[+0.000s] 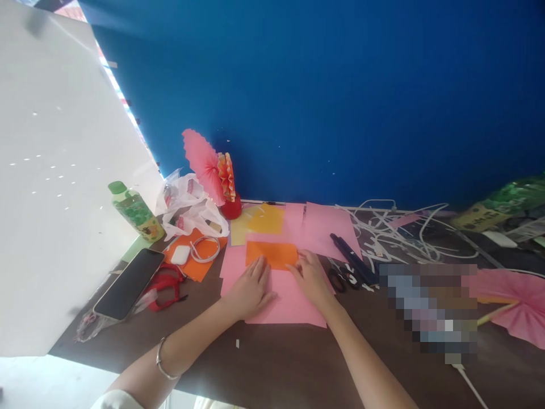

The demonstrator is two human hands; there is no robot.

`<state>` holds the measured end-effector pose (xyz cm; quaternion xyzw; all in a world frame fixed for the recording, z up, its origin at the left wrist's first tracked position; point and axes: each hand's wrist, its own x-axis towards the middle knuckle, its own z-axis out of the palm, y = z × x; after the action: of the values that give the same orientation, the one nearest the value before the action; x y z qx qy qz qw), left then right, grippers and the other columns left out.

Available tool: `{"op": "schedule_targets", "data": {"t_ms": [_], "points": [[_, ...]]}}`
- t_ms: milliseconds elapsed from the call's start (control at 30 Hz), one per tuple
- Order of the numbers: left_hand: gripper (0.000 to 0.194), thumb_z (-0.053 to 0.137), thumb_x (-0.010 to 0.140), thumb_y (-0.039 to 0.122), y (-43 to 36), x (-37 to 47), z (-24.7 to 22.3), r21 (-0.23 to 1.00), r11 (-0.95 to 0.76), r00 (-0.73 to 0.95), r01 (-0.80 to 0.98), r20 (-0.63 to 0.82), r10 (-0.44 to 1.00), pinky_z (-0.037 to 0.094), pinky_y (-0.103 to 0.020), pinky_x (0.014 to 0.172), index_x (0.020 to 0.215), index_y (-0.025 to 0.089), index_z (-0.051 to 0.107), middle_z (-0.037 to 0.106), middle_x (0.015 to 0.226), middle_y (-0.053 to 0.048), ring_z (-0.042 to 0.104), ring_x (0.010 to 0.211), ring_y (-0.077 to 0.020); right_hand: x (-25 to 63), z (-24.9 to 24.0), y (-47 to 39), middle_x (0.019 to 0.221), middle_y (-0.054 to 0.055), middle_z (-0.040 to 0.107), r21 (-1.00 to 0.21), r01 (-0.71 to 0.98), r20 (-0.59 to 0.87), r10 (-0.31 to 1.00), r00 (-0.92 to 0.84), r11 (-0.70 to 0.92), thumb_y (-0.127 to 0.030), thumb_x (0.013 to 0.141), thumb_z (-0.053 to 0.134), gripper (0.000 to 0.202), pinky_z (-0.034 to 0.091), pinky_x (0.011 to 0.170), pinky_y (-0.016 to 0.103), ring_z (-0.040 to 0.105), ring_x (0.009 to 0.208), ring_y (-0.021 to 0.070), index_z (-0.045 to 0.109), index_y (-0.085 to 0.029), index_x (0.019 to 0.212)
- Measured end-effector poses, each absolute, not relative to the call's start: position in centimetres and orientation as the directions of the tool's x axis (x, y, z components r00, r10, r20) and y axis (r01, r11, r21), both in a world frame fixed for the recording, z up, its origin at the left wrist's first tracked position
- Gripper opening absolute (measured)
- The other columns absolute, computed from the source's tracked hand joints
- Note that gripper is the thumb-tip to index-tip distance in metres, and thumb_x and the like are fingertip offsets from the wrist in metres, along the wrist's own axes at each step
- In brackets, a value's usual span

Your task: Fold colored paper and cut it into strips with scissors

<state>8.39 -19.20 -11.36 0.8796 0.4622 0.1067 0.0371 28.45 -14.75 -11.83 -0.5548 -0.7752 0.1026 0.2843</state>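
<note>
A folded-looking strip of orange paper point(271, 251) lies across pink paper sheets point(281, 301) on the desk. My left hand point(252, 288) rests flat, its outstretched fingertips on the strip's lower left part and its thumb over the pink paper. At the strip's right end, the thumb and fingers of my right hand point(312, 277) close on the edge and lower corner. Yellow paper point(266, 218) lies just behind the strip. Black-handled scissors point(337, 279) sit right of my right hand, partly hidden.
Left stand a green-capped bottle point(136, 210), a phone point(130, 283), red scissors point(164, 288) and a plastic bag point(191, 207). A pink paper fan point(203, 165) rises at the back. White cables point(404, 233), a dark pen-like tool point(351, 258) and another pink fan point(517, 301) lie right.
</note>
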Motion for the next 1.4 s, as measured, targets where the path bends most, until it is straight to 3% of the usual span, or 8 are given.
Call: {"op": "schedule_targets", "data": {"t_ms": [133,333,467,633,933,1167,1300,1400], "points": [[0.068,0.024,0.089,0.051,-19.2,8.6,-11.3,0.166,-0.561,0.546,0.811,0.129,0.828,0.027,-0.045,0.103,0.133,0.000,0.028,0.022,0.141,-0.027,0.021,0.131,-0.0339,28.4,-12.1,-14.7,0.108,0.015,0.050,-0.441,0.820,0.360,0.909,-0.211,0.365,-0.034,0.084,0.045,0.026,0.037,0.095,0.040,0.045,0.109,0.0265,0.051,-0.018,0.065],[0.066,0.025,0.089,0.051,-19.3,8.6,-11.4,0.215,-0.556,0.534,0.803,0.154,0.831,0.027,-0.047,0.103,0.134,0.004,0.028,0.022,0.142,-0.024,0.018,0.132,-0.0335,27.0,-10.2,-16.5,0.115,0.017,0.051,-0.305,0.847,0.500,0.830,-0.247,0.436,-0.028,0.088,0.035,0.031,0.033,0.097,0.048,0.041,0.114,0.0286,0.055,-0.014,0.107],[0.068,0.028,0.087,0.053,-19.4,8.6,-11.5,0.230,-0.556,0.530,0.798,0.169,0.831,0.025,-0.048,0.104,0.134,0.003,0.028,0.021,0.142,-0.025,0.015,0.133,-0.0346,25.4,-9.8,-18.5,0.130,0.016,0.043,-0.216,0.855,0.390,0.845,-0.367,0.471,-0.029,0.088,0.034,0.035,0.029,0.099,0.052,0.031,0.124,0.0316,0.059,-0.017,0.110],[0.071,0.032,0.085,0.055,-19.7,8.6,-11.4,0.269,-0.545,0.514,0.794,0.181,0.838,0.024,-0.049,0.105,0.136,0.006,0.025,0.017,0.144,-0.022,0.011,0.133,-0.0344,25.4,-10.4,-19.2,0.140,0.008,0.034,-0.171,0.882,0.260,0.884,-0.389,0.439,-0.034,0.087,0.035,0.039,0.021,0.100,0.058,0.020,0.131,0.0310,0.051,-0.027,0.122],[0.075,0.033,0.082,0.060,-19.8,8.5,-11.2,0.267,-0.502,0.482,0.823,0.141,0.865,0.021,-0.048,0.105,0.138,0.010,0.023,0.011,0.146,-0.019,0.007,0.134,-0.0360,27.3,-10.2,-19.0,0.144,0.010,0.026,-0.111,0.939,0.253,0.923,-0.291,0.327,-0.041,0.086,0.035,0.041,0.011,0.101,0.061,0.016,0.133,0.0321,0.056,-0.024,0.117],[0.075,0.036,0.081,0.061,-19.9,8.5,-11.2,0.298,-0.487,0.461,0.821,0.158,0.873,0.023,-0.049,0.105,0.138,0.014,0.024,0.014,0.146,-0.016,0.008,0.134,-0.0350,28.3,-10.4,-19.1,0.140,0.016,0.033,-0.087,0.950,0.209,0.938,-0.277,0.300,-0.046,0.086,0.027,0.051,0.009,0.099,0.063,0.020,0.131,0.0334,0.054,-0.016,0.118],[0.071,0.036,0.081,0.060,-19.9,8.5,-11.1,0.298,-0.470,0.440,0.831,0.164,0.883,0.023,-0.047,0.105,0.138,0.017,0.026,0.018,0.146,-0.014,0.012,0.134,-0.0339,28.1,-9.3,-18.8,0.135,0.019,0.040,-0.071,0.971,0.326,0.925,-0.195,0.229,-0.039,0.088,0.025,0.049,0.010,0.100,0.062,0.026,0.129,0.0340,0.056,-0.012,0.114],[0.070,0.038,0.081,0.059,-19.9,8.5,-11.1,0.290,-0.463,0.428,0.837,0.177,0.886,0.023,-0.047,0.106,0.137,0.019,0.029,0.020,0.145,-0.013,0.016,0.133,-0.0328,27.3,-9.1,-18.7,0.132,0.015,0.045,-0.104,0.937,0.358,0.891,-0.279,0.335,-0.032,0.089,0.027,0.044,0.013,0.105,0.054,0.032,0.127,0.0289,0.052,-0.014,0.120]]}}
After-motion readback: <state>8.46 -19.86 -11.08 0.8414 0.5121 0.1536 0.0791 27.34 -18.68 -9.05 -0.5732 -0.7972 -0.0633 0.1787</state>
